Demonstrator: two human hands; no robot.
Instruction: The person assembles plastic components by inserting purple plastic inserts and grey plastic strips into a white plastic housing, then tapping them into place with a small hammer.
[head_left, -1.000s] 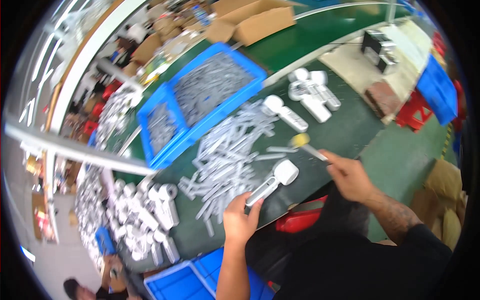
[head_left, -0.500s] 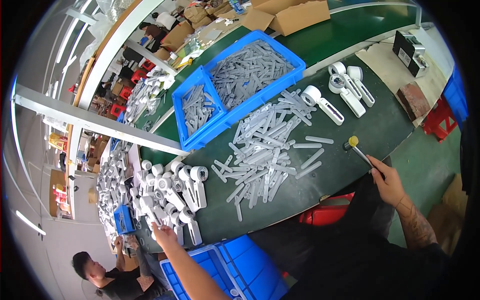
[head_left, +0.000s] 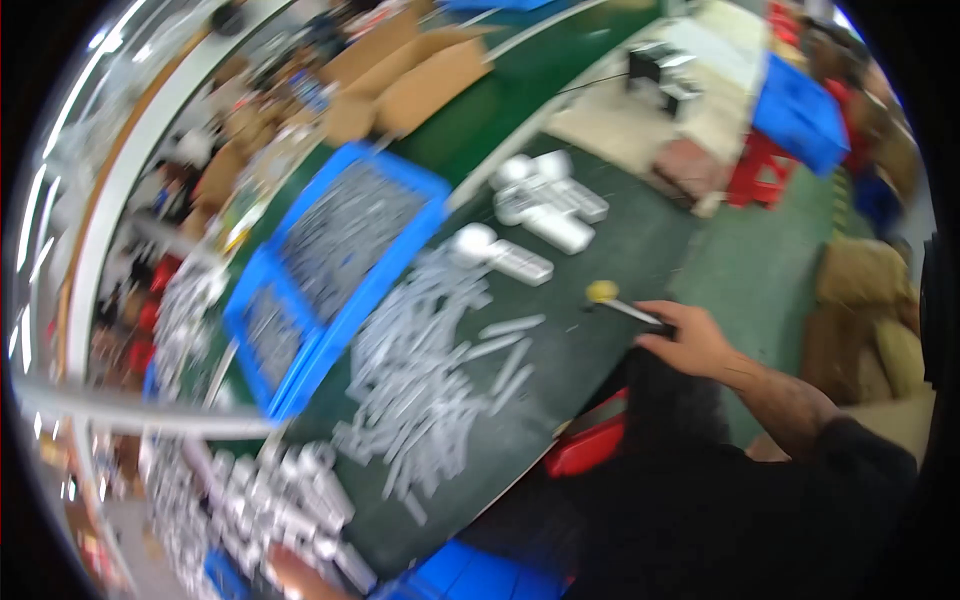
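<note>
My right hand [head_left: 690,340] is closed round the dark grip of a small yellow-headed hammer [head_left: 602,292], held just above the green table near its front edge. Left of the hammer lies a loose heap of flat, pale grey plastic strips [head_left: 410,370]. Beyond it is a small group of white handheld fans [head_left: 550,205], each with a round head and a flat handle. At the lower left, my left hand [head_left: 298,575] reaches into a crowded pile of more white fans [head_left: 285,490]. Motion blur smears its fingers, and whether it grips one is unclear.
A blue tray [head_left: 385,330] full of strips stands at the table's back, holding a smaller blue bin. Farther off are an open cardboard box [head_left: 420,85], a black device [head_left: 660,75] and a brick [head_left: 690,165]. A blue crate [head_left: 470,575] sits below the front edge.
The whole view has swung to the right, so the table's contents appear shifted left. My right hand keeps hold of the hammer. My left hand stays by the pile of fans, now blurred.
</note>
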